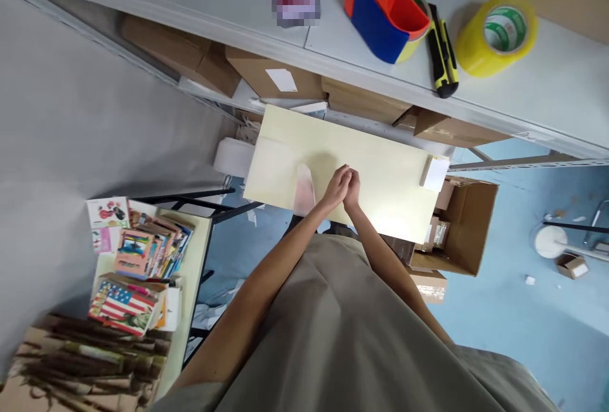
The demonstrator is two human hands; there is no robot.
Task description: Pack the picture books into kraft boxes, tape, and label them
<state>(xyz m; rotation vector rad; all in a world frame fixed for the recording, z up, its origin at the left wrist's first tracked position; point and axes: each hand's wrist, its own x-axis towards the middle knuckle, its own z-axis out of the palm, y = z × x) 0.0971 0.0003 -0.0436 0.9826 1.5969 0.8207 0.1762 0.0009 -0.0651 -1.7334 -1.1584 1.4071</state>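
Observation:
My left hand (335, 187) and my right hand (353, 183) are pressed together, fingers curled, over the middle of a cream-coloured board (390, 171). Whether anything small sits between them is hidden. A pale, translucent pinkish packet (303, 190) lies on the board just left of my left hand. A small white label or card (435, 174) sits at the board's right end. Both forearms reach down to the board from my grey-clad body.
Beyond the board, a grey worktop (547, 75) carries an orange-and-blue tape dispenser (383, 12), a yellow-black utility knife (442, 50) and a yellow tape roll (497, 34). Cardboard boxes (273, 75) sit under it. An open box (469, 228) stands right; colourful booklets (143, 253) lie left.

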